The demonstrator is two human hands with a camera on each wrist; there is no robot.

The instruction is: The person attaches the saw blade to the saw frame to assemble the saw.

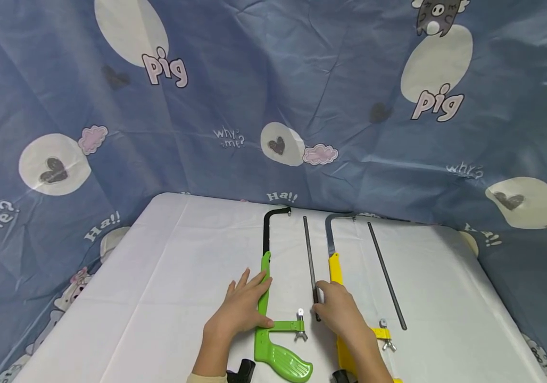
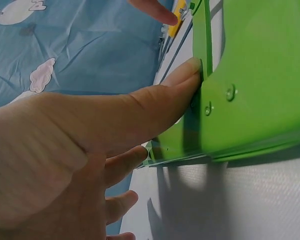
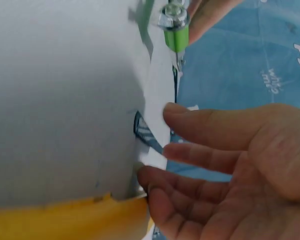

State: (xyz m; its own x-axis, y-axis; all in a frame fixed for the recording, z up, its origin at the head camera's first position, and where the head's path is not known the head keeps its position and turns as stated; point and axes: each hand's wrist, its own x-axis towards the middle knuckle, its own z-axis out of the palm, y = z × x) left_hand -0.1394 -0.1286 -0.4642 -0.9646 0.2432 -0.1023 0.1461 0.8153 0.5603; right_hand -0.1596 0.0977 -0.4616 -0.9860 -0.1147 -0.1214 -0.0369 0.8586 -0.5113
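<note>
**Green hacksaw frame (image 1: 262,340) steadied on the left, hacksaw blade (image 1: 309,255) within reach on the right**

We have the green frame lying flat on the white surface (image 1: 177,266), handle towards the person, no blade across its open side. Look at the left hand (image 1: 237,314): fingers spread along the spine, thumb against the crossbar, not wrapped round it. We read that as steadying, a light touch to keep the frame from sliding.

Over to the right hand (image 1: 342,314)! Its fingers are bent but apart, thumb on one side of the blade's near end. We see no firm pinch, and whether a fingertip touches we cannot tell.

That blade lies between the green frame and the yellow hacksaw frame (image 1: 334,268), with a second blade (image 1: 387,276) beyond. One blade beside each frame: we'd call that pairing, with the wing nut (image 1: 300,336) facing the blade side.
</note>
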